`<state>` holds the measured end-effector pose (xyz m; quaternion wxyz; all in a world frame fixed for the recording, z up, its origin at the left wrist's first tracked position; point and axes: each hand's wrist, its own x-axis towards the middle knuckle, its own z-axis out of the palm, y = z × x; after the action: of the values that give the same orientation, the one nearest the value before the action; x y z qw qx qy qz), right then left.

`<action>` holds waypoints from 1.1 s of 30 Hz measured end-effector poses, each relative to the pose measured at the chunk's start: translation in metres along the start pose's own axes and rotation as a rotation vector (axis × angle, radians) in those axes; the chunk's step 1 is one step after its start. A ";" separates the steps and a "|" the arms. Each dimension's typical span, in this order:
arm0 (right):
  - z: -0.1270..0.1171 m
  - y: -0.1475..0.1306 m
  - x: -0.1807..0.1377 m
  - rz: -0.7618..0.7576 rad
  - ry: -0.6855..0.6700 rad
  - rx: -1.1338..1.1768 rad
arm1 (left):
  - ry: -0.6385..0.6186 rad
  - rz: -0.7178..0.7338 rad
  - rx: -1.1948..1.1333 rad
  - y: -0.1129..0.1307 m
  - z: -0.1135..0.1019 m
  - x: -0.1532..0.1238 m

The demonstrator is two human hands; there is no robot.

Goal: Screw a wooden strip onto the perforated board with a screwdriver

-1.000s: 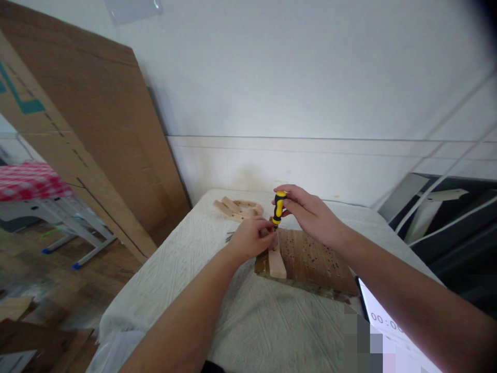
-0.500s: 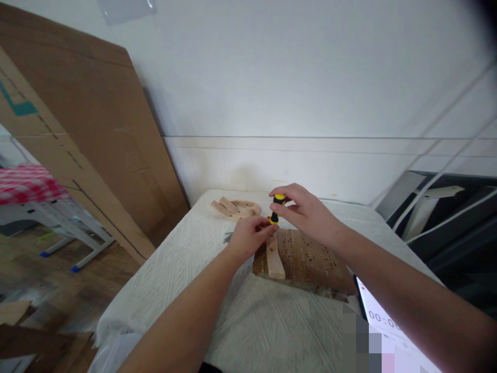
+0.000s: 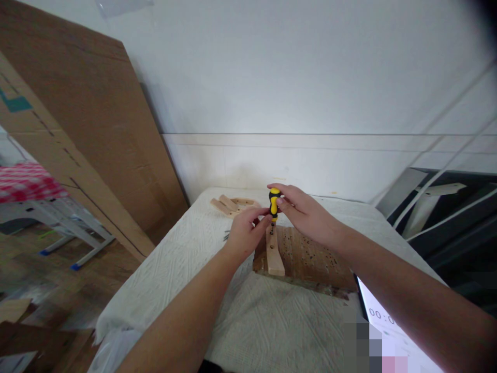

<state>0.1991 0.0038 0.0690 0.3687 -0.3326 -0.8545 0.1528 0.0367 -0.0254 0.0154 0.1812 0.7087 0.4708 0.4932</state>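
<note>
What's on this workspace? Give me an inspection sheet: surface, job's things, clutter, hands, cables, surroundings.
Surface: table under white textured cloth.
Job's things: yellow-black screwdriver upright over a pale wood strip with holes, lying on a pitted brown board.
Clutter: wood parts at far edge; small dark bits, too small to tell; lit phone near right.
Hands: right hand grips the screwdriver handle; left hand pinches at its tip.
Cables: nothing seen.
Surroundings: cardboard sheet leaning on white wall; checked cloth far left.
</note>
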 end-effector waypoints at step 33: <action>-0.006 -0.009 0.000 0.136 -0.003 -0.016 | -0.044 -0.012 0.128 -0.002 0.000 0.001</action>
<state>0.1998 -0.0025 0.0778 0.3534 -0.3926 -0.8316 0.1714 0.0357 -0.0237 0.0143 0.1489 0.7266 0.5016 0.4454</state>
